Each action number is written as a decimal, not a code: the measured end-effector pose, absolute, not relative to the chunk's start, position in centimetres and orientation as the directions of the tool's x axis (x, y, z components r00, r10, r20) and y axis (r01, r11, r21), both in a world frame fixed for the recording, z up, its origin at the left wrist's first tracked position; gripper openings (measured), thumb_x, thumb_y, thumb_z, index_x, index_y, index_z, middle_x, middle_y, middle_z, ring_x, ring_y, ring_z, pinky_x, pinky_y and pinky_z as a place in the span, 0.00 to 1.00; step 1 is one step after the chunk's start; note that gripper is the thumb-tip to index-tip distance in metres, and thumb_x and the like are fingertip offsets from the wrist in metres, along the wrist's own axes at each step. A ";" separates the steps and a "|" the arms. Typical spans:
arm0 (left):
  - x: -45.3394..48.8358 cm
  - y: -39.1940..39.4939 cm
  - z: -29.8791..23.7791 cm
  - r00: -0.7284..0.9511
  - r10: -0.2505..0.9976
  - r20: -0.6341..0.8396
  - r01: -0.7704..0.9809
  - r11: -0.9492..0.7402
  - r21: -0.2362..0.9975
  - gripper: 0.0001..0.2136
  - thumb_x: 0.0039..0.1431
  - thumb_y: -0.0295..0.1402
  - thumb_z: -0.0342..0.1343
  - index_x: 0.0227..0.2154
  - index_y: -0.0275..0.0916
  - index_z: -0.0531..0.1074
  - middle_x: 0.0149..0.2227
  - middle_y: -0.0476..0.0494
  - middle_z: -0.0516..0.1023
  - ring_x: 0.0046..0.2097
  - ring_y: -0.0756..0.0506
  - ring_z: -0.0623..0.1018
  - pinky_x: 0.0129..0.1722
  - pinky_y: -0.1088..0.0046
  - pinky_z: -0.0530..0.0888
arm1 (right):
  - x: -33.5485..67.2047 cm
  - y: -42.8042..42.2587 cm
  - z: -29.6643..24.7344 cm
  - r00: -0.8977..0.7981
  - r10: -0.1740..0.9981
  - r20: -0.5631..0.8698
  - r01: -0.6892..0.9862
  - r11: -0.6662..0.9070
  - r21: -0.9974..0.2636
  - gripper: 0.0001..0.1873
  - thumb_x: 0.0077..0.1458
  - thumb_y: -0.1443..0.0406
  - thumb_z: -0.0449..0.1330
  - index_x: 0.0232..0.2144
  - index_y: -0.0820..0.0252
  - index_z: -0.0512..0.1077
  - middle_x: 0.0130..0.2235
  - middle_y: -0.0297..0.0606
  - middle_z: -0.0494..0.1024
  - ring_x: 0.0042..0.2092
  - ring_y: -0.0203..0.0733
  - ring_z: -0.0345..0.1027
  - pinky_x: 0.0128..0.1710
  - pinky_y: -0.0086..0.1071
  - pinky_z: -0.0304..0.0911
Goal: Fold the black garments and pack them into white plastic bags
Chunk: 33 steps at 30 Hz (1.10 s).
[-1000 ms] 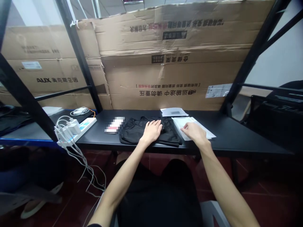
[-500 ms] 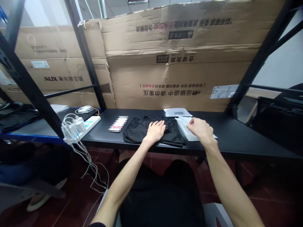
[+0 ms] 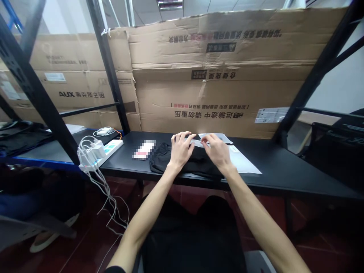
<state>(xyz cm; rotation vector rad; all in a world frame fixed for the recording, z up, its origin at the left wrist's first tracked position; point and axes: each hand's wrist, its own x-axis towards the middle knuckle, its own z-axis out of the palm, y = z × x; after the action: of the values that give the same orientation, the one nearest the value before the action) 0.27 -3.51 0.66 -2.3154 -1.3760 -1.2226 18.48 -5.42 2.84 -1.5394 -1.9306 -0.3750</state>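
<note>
A folded black garment (image 3: 160, 157) lies on the black table. Over it is my left hand (image 3: 180, 149), fingers apart, its thumb side close to a thin translucent white strip (image 3: 197, 143). The strip spans the gap between my two hands. My right hand (image 3: 217, 151) pinches the strip's right end between thumb and fingers above the garment. Whether my left fingers also grip the strip is hard to make out. To the right of the garment a white sheet (image 3: 246, 161) lies flat, partly under my right hand. Another pale sheet or packet (image 3: 223, 138) rests behind my right hand.
A blurred-out flat item (image 3: 144, 149) lies left of the garment. Further left, a white power strip (image 3: 106, 151) with plugged-in chargers trails white cables (image 3: 104, 185) over the table edge. Cardboard panels (image 3: 222, 91) stand along the back, between dark metal posts (image 3: 112, 72).
My right hand has moved left from the white sheet to beside my left hand, bringing the strip. My left hand has lifted from lying flat on the garment. The view has tilted slightly up.
</note>
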 end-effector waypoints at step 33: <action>-2.8 -0.8 -3.1 0.221 0.791 0.571 0.662 -0.551 0.507 0.08 0.70 0.33 0.66 0.47 0.42 0.89 0.46 0.42 0.86 0.43 0.43 0.84 0.51 0.69 0.79 | 15.2 -10.2 -3.6 -0.118 0.934 0.337 0.955 0.200 -0.219 0.23 0.78 0.63 0.46 0.61 0.58 0.78 0.55 0.48 0.81 0.48 0.50 0.80 0.43 0.36 0.69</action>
<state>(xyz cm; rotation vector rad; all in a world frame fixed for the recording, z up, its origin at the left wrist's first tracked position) -2.79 -0.78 -3.13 -2.5710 -1.5449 -1.3688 15.21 -10.19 -3.61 -1.7630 -2.0852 -0.0714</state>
